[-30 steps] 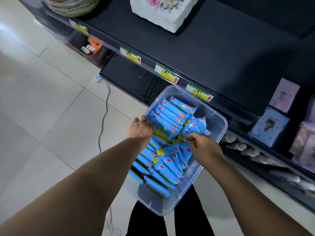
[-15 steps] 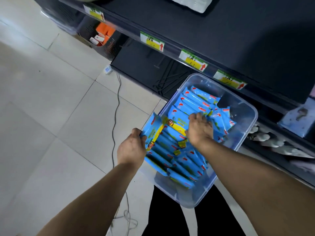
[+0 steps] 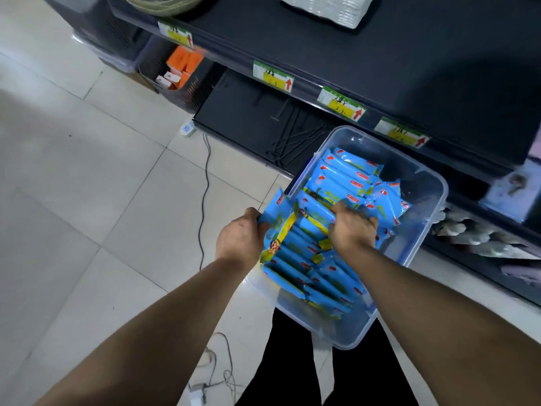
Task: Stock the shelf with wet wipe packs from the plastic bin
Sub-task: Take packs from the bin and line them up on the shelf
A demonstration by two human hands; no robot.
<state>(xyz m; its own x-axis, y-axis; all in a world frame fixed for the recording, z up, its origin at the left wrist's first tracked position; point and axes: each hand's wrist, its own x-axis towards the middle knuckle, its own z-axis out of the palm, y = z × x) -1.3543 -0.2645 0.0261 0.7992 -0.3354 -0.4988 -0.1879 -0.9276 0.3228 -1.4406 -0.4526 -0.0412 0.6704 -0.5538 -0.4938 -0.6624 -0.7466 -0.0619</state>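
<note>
Pale tiled floor [image 3: 87, 186] under a clear plastic bin [image 3: 421, 235] of wet wipe packs [image 3: 345, 177], below the dark shelf [image 3: 395, 63].
Left hand [image 3: 241, 240] grips a pack bundle [image 3: 278, 221] tilted over the bin's left rim; right hand [image 3: 352, 230] curls into packs mid-bin. Price tags [image 3: 341, 104] line the shelf edge just past the far rim; a cable [image 3: 205, 183] crosses the floor leftward.

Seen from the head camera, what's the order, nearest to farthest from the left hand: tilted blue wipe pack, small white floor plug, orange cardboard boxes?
1. Tilted blue wipe pack, gripped by the left hand.
2. Small white floor plug, on the tiles up-left.
3. Orange cardboard boxes, in the dark basket beyond it.
</note>
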